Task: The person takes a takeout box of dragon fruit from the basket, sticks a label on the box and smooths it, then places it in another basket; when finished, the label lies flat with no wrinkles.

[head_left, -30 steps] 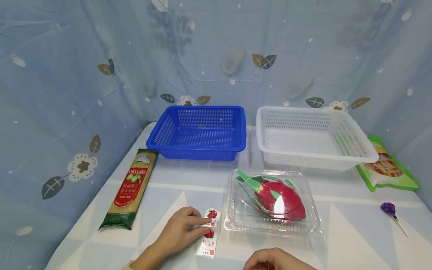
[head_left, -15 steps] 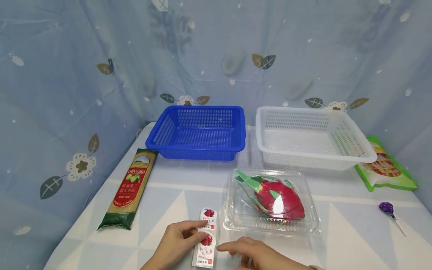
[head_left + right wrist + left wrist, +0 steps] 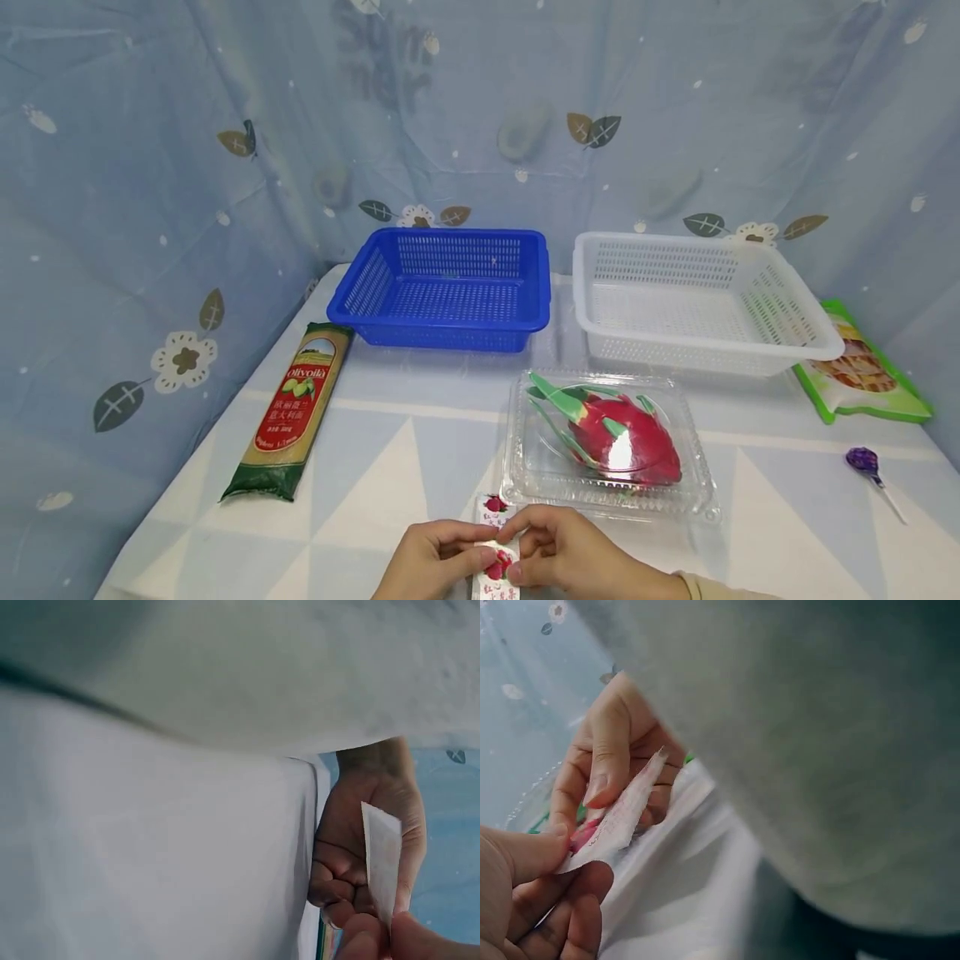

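A strip of white stickers (image 3: pixel 497 590) printed with red dragon fruit and writing is at the front middle of the table in the head view. My left hand (image 3: pixel 433 560) pinches its left side between thumb and forefinger. From the right, my right hand (image 3: pixel 576 553) pinches it as well. In the left wrist view the sticker strip (image 3: pixel 621 822) is lifted and tilted, its near end between the left thumb and fingers. The right wrist view has the strip's pale back (image 3: pixel 383 855) rising from the right fingertips. Just behind the hands is a clear plastic clamshell box (image 3: pixel 528 487) with a dragon fruit (image 3: pixel 630 437) inside.
A blue basket (image 3: pixel 442 337) and a white basket (image 3: pixel 690 354) stand along the back. On the left lies a pack of spaghetti (image 3: pixel 292 412). A green-edged food bag (image 3: pixel 862 375) and a purple lollipop (image 3: pixel 864 462) lie on the right.
My right hand has come in from the front right and now pinches the sticker strip. The left hand has brought the strip rightward and nearer the front edge.
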`<state>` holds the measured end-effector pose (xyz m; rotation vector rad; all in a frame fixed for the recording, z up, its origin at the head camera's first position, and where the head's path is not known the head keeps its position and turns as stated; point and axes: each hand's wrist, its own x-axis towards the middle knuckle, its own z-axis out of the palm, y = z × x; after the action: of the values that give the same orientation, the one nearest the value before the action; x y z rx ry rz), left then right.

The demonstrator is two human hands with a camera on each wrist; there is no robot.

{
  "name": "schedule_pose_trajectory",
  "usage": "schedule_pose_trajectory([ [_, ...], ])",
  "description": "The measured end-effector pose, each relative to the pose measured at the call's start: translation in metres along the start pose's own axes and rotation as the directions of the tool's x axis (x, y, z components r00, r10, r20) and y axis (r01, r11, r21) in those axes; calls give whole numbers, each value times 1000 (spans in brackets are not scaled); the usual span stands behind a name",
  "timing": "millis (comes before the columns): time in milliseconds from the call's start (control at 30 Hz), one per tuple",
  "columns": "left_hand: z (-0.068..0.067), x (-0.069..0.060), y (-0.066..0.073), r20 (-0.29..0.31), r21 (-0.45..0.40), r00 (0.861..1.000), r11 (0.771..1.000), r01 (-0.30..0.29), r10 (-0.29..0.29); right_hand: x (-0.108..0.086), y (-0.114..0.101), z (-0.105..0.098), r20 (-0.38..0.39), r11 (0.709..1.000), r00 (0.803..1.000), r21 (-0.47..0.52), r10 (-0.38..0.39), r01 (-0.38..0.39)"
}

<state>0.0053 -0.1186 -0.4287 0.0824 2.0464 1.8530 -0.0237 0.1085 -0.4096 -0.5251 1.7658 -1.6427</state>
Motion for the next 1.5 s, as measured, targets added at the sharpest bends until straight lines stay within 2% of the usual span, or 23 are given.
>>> schedule_pose_trajectory([
  [133, 4, 1, -3, 18, -38, 1000, 999, 7, -6, -3, 3, -2, -31, 999, 1000, -38, 5, -6],
  [300, 10, 1, -3, 79, -32, 996, 999, -43, 46, -9, 5, -8, -49, 997, 999, -72, 2, -6],
  [400, 15, 2, -2, 114, -33, 992, 998, -52, 55, -14, 7, -11, -47, 997, 999, -76, 2, -6],
  [633, 26, 6, 2, 116, -24, 993, 1000, 5, -2, -24, 13, -11, -71, 997, 994, 13, 78, -78],
  [733, 30, 11, 4, 138, -14, 990, 1000, 18, -16, -28, 16, -13, -88, 993, 990, 43, 112, -108],
  [867, 35, 18, 7, 172, 4, 985, 1000, 28, -28, -33, 20, -16, -100, 992, 988, 55, 118, -113],
  [1133, 34, 28, 11, 227, 81, 973, 995, -59, 39, -35, 20, -18, -171, 992, 978, 55, 119, -111],
  [1300, 31, 29, 11, 264, 65, 962, 995, -81, 61, -37, 19, -17, -203, 988, 970, 104, 137, -118],
  [1500, 31, 30, 11, 261, 61, 959, 989, -133, 113, -37, 19, -17, -206, 983, 968, 141, 142, -114],
])
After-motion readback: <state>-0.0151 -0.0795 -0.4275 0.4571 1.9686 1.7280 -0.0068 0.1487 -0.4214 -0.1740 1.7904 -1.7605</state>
